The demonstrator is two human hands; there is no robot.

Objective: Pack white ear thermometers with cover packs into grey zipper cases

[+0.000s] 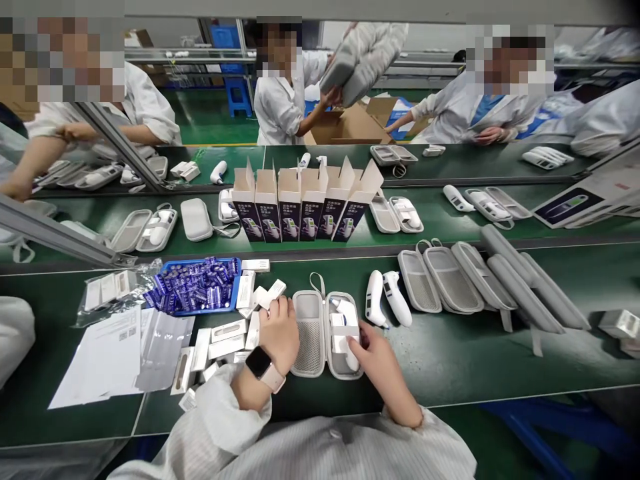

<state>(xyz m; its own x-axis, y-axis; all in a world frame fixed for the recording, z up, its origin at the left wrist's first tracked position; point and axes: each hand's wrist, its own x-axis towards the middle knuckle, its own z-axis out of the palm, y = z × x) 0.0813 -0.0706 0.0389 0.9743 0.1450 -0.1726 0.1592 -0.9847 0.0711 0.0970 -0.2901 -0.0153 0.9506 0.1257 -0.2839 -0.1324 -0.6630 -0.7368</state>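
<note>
An open grey zip case (309,360) lies in front of me, with a mesh pocket in its left half. Its right half holds a white infrared thermometer (353,360) and a white piece lying across it. My right hand (375,353) grips this half at its right edge, thumb over the white contents. My left hand (278,337), wearing a watch, reaches past the case's left edge. Its curled fingertips are on a small white box (273,291) among several others (229,331); the thumb is hidden. Two more thermometers (375,300) lie right of the case.
A blue tray (239,293) of batteries stands left, beside papers (105,360) and a plastic bag. Open cartons (309,213) stand ahead on the line. Grey cases (453,280) lie to the right. Co-workers sit or stand opposite; a metal post (55,227) slants at left.
</note>
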